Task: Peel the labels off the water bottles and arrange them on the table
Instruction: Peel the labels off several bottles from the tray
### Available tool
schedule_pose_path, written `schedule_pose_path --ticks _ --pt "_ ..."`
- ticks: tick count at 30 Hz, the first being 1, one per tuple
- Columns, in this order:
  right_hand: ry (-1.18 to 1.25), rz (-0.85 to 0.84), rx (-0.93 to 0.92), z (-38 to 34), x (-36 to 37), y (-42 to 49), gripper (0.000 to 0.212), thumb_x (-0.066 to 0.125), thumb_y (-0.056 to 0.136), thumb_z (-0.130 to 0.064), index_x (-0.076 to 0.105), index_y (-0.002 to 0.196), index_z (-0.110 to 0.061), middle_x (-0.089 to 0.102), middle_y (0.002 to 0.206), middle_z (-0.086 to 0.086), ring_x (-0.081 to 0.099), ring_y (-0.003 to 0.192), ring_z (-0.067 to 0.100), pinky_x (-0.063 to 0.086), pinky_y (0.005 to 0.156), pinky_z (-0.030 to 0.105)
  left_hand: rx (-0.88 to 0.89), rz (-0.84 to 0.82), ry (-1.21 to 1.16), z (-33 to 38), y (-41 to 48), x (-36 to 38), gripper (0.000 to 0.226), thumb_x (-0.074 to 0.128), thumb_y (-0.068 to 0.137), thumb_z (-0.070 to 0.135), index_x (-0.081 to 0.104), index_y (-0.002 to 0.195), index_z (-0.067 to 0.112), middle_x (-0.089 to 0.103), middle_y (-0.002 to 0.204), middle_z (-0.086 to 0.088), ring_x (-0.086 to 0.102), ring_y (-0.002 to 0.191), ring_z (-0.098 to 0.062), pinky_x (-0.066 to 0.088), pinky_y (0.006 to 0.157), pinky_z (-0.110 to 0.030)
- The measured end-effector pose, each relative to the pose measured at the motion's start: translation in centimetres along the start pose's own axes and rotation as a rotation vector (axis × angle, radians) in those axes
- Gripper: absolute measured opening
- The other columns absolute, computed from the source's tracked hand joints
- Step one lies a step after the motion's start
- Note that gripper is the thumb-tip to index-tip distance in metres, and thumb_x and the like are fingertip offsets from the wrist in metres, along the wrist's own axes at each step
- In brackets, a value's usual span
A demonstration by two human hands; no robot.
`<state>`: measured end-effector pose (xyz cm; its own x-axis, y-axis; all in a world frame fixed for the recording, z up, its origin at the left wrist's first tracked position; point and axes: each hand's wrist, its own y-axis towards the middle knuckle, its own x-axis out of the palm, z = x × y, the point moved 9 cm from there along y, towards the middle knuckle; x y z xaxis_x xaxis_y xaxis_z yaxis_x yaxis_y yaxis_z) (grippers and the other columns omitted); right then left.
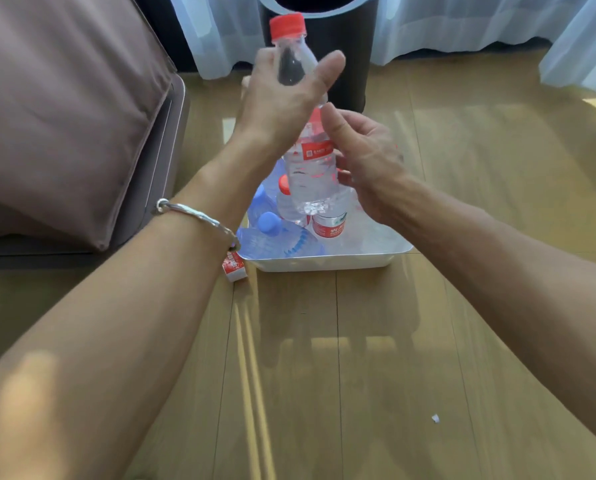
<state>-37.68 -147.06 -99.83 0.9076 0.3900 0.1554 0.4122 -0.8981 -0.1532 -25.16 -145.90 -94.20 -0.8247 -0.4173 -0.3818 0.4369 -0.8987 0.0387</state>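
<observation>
At the near right of the wooden floor (359,358) lies a small white scrap (436,418). Farther in, a peeled red label (234,266) lies just beside the near left corner of a metal tray (324,263), partly hidden by the left forearm, whose wrist wears a silver bracelet (199,216). In the tray lie several bottles, among them a blue-capped bottle (269,223) and a small red-labelled bottle (329,225). Above the tray the held bottle (310,178) stands nearly upright, clear of the others, its red label band (319,150) still around its middle and its red cap on top. The right hand (366,157) holds its middle, thumb against the label's upper part and fingers (343,174) curled behind the bottle. The left hand (282,98) grips the shoulder below the cap, fingers wrapped round the far side and thumb up on the right. Beyond stand a dark round bin (334,57) and pale curtains (463,22), and at the far left a brown sofa (64,116).
</observation>
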Motion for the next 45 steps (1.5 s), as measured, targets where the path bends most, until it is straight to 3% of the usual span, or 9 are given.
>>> schedule_pose_path --ticks 5,10,13,20,24,29,34,42,45 --pt "-0.088 0.02 -0.095 -0.5 -0.8 -0.4 0.021 0.058 0.099 -0.028 0.072 0.098 -0.012 0.074 0.082 -0.002 0.072 0.076 0.012 0.055 0.066 0.024 -0.181 -0.024 0.085 -1.9 -0.7 0.7 0.083 0.076 0.063 0.066 0.032 0.116 0.02 0.057 0.108 0.005 0.063 0.103 -0.018 0.055 0.09 -0.046" --pt "-0.038 0.085 -0.083 -0.5 -1.6 -0.5 0.012 0.063 0.094 -0.011 0.072 0.102 -0.011 0.075 0.095 0.005 0.073 0.088 0.019 0.06 0.077 0.031 -0.143 0.059 -0.072 -0.9 -0.4 -0.9 0.047 0.084 0.069 0.034 0.049 0.097 0.021 0.062 0.092 0.005 0.069 0.09 -0.016 0.059 0.083 -0.043" --pt "-0.165 0.158 -0.058 -0.1 -2.6 -0.4 0.011 0.064 0.092 -0.008 0.072 0.092 -0.015 0.074 0.091 0.005 0.072 0.089 0.022 0.059 0.069 0.03 -0.103 0.092 -0.142 -0.3 -0.4 -1.7 0.039 0.075 0.061 0.031 0.055 0.093 0.021 0.065 0.089 0.003 0.068 0.084 -0.016 0.059 0.082 -0.043" --pt "-0.204 -0.033 0.016 -1.0 -0.8 -0.2 0.028 0.06 0.094 -0.043 0.057 0.097 -0.014 0.072 0.1 0.008 0.073 0.092 0.02 0.061 0.072 0.033 0.016 0.024 -0.056 1.1 -0.6 -0.9 0.041 0.085 0.063 0.027 0.055 0.092 0.031 0.072 0.091 0.0 0.072 0.084 -0.016 0.059 0.082 -0.043" --pt "-0.354 -0.083 -0.022 -1.1 -0.4 0.0 0.022 0.068 0.09 -0.034 0.054 0.089 -0.018 0.069 0.091 0.007 0.071 0.08 0.019 0.06 0.073 0.03 0.019 0.0 -0.04 1.2 -0.5 -0.7 0.042 0.085 0.061 0.026 0.056 0.09 0.031 0.072 0.086 0.003 0.073 0.083 -0.015 0.059 0.083 -0.043" --pt "-0.159 -0.228 0.0 -0.3 0.4 -0.4 0.013 0.06 0.095 -0.017 0.056 0.083 -0.014 0.066 0.085 0.0 0.067 0.079 0.009 0.056 0.075 0.028 -0.003 -0.021 -0.106 0.9 -0.4 -1.4 0.036 0.079 0.063 0.018 0.062 0.094 0.024 0.074 0.095 -0.004 0.073 0.086 -0.018 0.061 0.077 -0.038" --pt "0.003 -0.242 0.086 1.6 -0.8 -0.6 0.019 0.053 0.097 -0.005 0.05 0.079 -0.01 0.063 0.091 0.006 0.068 0.083 0.014 0.058 0.078 0.03 -0.014 0.004 -0.17 0.4 -0.3 -1.5 0.017 0.071 0.067 0.014 0.065 0.082 0.019 0.066 0.075 0.004 0.064 0.069 -0.012 0.056 0.063 -0.028" --pt "-0.078 -0.252 0.189 2.9 -2.1 -0.4 0.006 0.058 0.095 -0.012 0.057 0.092 -0.007 0.067 0.088 0.007 0.07 0.077 0.012 0.056 0.072 0.031 -0.02 -0.083 -0.282 0.4 -0.2 -0.8 0.029 0.059 0.068 0.02 0.059 0.096 0.011 0.061 0.085 -0.003 0.062 0.076 -0.015 0.057 0.074 -0.035" --pt "-0.211 -0.386 0.214 2.4 -1.3 -0.7 0.051 0.05 0.092 -0.048 0.055 0.129 -0.013 0.068 0.119 0.009 0.07 0.105 0.022 0.057 0.088 0.039 0.014 -0.16 -0.191 0.5 -0.6 -0.3 0.018 0.061 0.077 0.02 0.057 0.095 0.014 0.061 0.087 -0.002 0.063 0.078 -0.013 0.058 0.072 -0.03"
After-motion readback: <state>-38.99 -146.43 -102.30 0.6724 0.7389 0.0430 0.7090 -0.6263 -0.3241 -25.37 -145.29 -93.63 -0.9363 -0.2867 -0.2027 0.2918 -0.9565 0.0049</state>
